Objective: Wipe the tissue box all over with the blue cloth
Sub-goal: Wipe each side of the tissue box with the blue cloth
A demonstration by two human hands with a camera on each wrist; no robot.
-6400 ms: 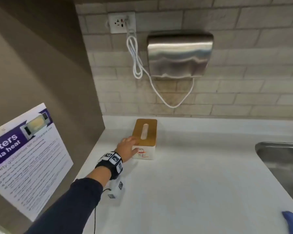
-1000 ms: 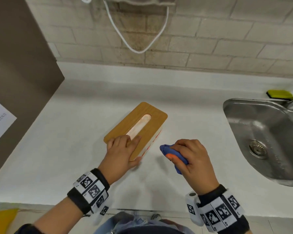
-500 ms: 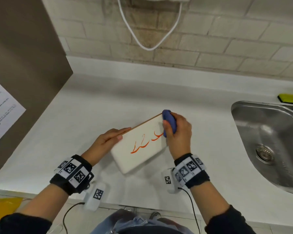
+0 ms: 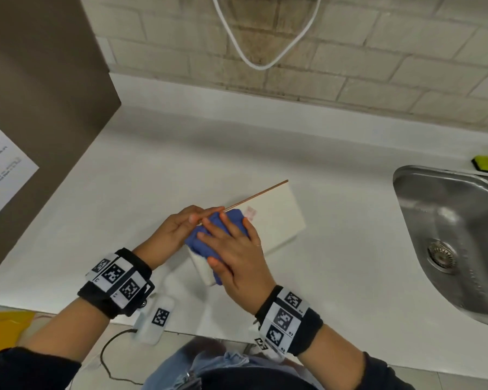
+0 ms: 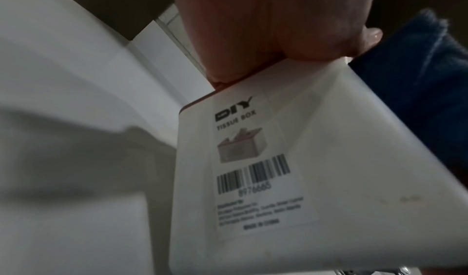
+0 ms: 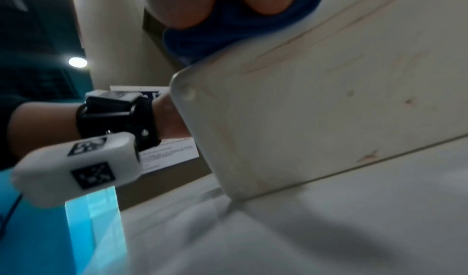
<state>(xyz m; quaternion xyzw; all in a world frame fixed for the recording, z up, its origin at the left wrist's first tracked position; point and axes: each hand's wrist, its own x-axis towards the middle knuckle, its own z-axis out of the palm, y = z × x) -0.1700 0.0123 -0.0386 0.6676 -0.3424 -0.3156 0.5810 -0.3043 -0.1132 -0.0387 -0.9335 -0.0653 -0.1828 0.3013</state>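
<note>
We wipe the tipped-up tissue box on the white counter

Our left hand (image 4: 178,233) grips the near-left end of the tissue box (image 4: 276,218); our right hand (image 4: 234,249) presses the blue cloth (image 4: 206,243) flat-fingered on the same end. The box's long axis runs away to the right toward the sink (image 4: 445,235), so we judge the right hand nearer the unwiped stretch. The wooden lid's face is hidden; only its edge shows.
</note>
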